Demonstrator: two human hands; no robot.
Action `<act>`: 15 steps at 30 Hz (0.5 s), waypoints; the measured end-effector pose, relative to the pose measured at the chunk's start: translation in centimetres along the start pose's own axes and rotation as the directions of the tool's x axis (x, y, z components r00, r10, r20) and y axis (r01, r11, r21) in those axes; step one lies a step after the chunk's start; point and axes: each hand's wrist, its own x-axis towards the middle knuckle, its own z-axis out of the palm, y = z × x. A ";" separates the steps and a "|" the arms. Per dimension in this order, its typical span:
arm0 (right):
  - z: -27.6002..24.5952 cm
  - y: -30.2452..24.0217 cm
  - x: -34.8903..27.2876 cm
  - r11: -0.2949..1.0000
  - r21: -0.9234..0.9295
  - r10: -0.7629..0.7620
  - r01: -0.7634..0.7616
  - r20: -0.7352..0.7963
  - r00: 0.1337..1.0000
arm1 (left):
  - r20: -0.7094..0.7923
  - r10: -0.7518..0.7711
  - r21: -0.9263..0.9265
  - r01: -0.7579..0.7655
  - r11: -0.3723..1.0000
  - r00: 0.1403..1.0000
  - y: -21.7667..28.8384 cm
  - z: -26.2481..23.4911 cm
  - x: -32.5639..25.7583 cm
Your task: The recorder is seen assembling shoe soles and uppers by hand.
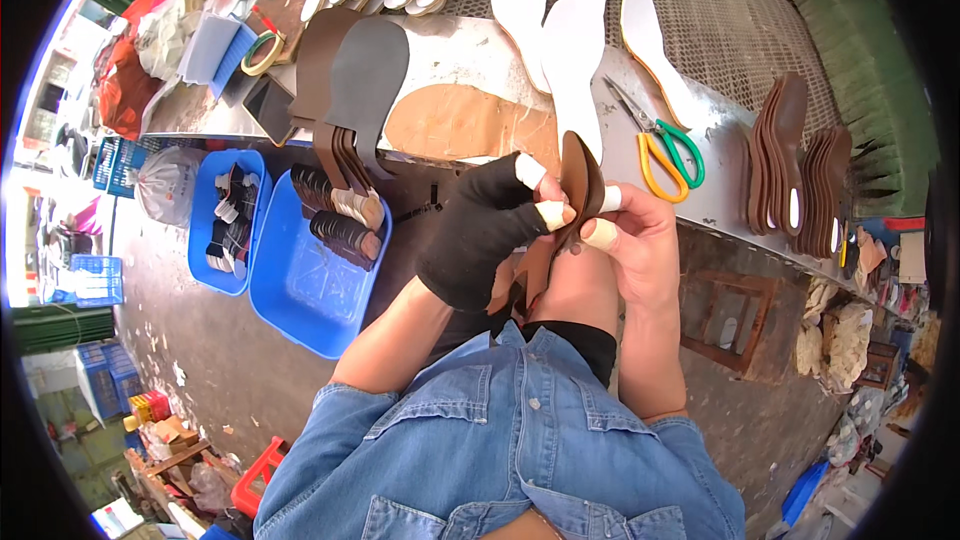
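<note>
head view: left hand (490, 225) (black-gloved) and right hand (645, 245) (bare but taped) both have fingers (600, 233) closed on the brown sole-shaped piece (579, 180), left of the scissors (656, 130). judged risk: an uneven pull could crease it. a rightward swing of the right hand could knock the scissors. right of the scissors, brown stacks (775, 160) occupy the bench (725, 140); beyond and left of the scissors, white insoles (575, 45) limit reach.

metal workbench (722, 145) | white insoles (575, 45) partly over mesh surface (700, 0) | scissors (645, 120) | two brown insole stacks (778, 155) at right
</note>
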 end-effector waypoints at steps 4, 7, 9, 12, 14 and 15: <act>0.4 0.8 0.3 0.995 0.102 0.010 -0.008 -0.014 1.000 | 0.045 0.080 0.059 -0.083 0.995 0.996 -0.1 -0.2 -0.2; -0.6 1.4 -0.3 0.992 0.125 0.018 -0.003 -0.116 0.993 | -0.157 0.004 0.352 0.053 0.934 0.988 0.1 -1.0 -0.8; -4.6 2.6 -1.1 0.969 0.236 -0.019 0.080 -0.249 0.968 | -0.267 -0.010 0.078 0.031 0.996 0.964 1.1 -4.8 -2.1; -8.1 -1.1 -3.1 0.953 0.263 -0.029 0.153 -0.421 0.907 | -0.404 0.178 -0.108 -0.240 0.965 0.897 4.9 -7.7 -5.9; -12.2 -2.4 -5.3 0.913 0.326 -0.085 0.245 -0.435 0.896 | 0.186 0.341 -0.589 -0.173 0.790 0.922 7.4 -14.2 -7.4; -14.0 -3.1 -6.6 0.911 0.280 -0.124 0.303 -0.517 0.847 | 0.265 0.278 -0.530 -0.101 0.842 0.923 8.9 -15.6 -7.4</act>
